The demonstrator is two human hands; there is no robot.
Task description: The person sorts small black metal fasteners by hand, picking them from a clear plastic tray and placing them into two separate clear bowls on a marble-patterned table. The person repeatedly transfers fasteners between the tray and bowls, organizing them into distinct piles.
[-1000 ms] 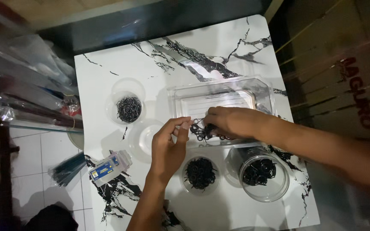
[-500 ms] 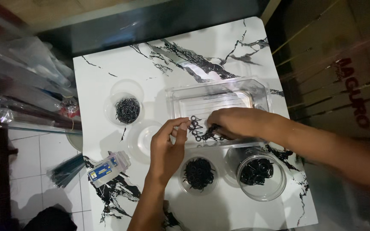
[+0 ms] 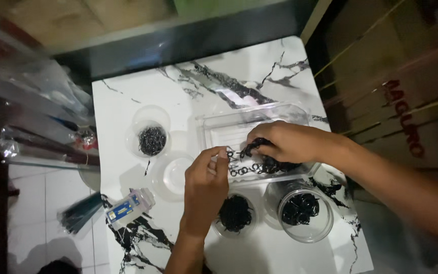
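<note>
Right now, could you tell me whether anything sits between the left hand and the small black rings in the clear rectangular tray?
Nothing visible does. The left hand reaches over the near rim of the clear tray, its fingers right at the black rings. The right hand works the same pile from the other side.

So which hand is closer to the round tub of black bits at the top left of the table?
The left hand. It sits just right of and below that tub, with a gap between them. The right hand is farther right, over the clear tray.
</note>
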